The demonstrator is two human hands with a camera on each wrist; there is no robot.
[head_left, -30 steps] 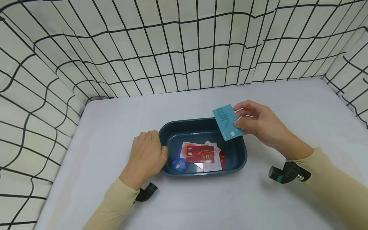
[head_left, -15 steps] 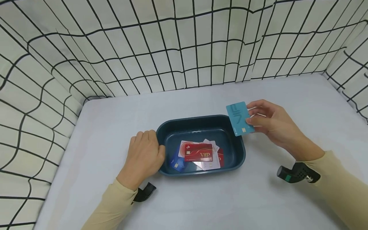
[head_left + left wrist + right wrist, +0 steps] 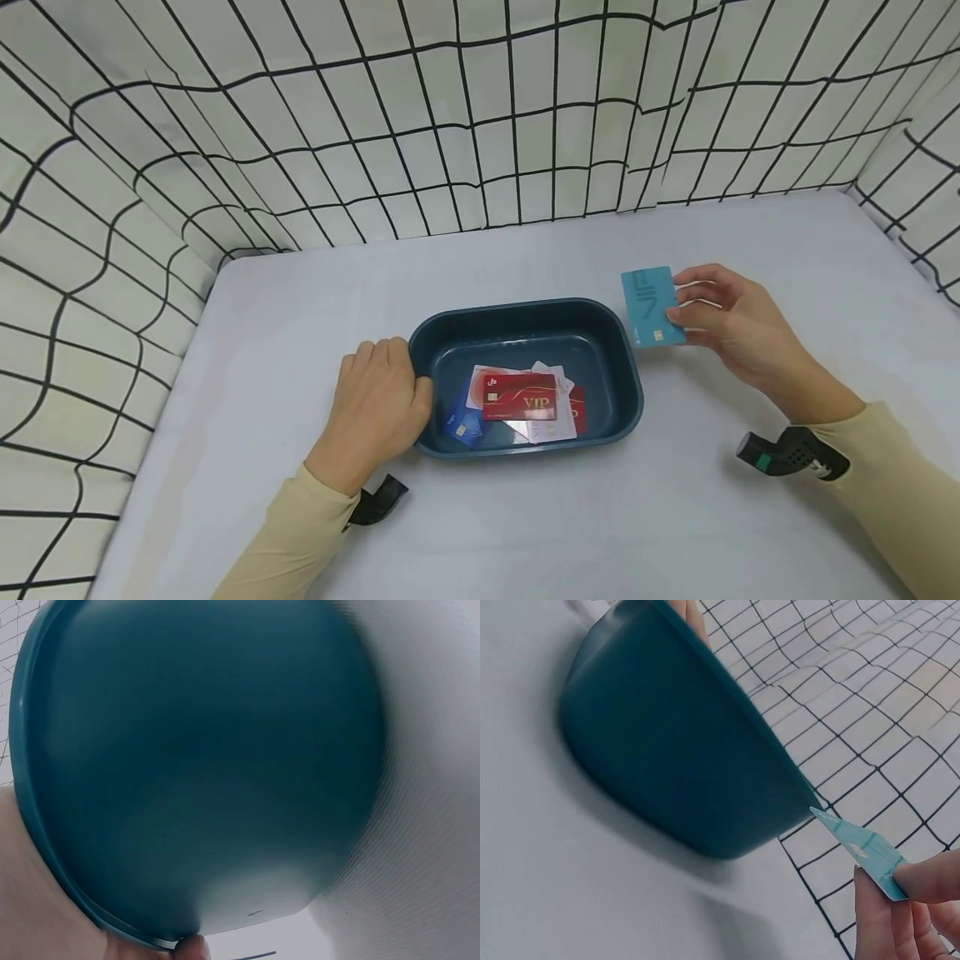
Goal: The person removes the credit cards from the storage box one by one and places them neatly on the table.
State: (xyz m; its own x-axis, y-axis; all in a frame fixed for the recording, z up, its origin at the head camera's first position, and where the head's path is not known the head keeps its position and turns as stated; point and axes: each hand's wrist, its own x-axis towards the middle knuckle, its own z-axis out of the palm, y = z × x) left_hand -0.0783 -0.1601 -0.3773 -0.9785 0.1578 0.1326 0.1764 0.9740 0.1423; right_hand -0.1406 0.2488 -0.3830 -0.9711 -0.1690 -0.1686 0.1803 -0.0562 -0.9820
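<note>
My right hand [image 3: 738, 325] pinches a light blue card [image 3: 649, 304] between thumb and fingers, just off the right end of a dark teal plastic bin [image 3: 637, 375]. The right wrist view shows the thumb on one face of the card [image 3: 866, 851] and fingers on the other. On the opposite end of the bin, my left hand [image 3: 375, 408] grips the rim with fingers curled over it; the left wrist view has a fingertip [image 3: 193, 948] at the rim. Inside the bin lies a red card [image 3: 517, 397] marked VIP, over white cards [image 3: 558, 425] and a blue card [image 3: 465, 427].
The bin stands on a white-covered table [image 3: 510, 525]. Black wire grid panels [image 3: 487, 125] rise behind the table and along its left and right sides. A black camera [image 3: 791, 452] is strapped at the right wrist and another [image 3: 378, 500] at the left.
My right hand has carried the light blue card to the right, from over the bin's back right corner to outside its right end. The left hand has kept its grip on the rim.
</note>
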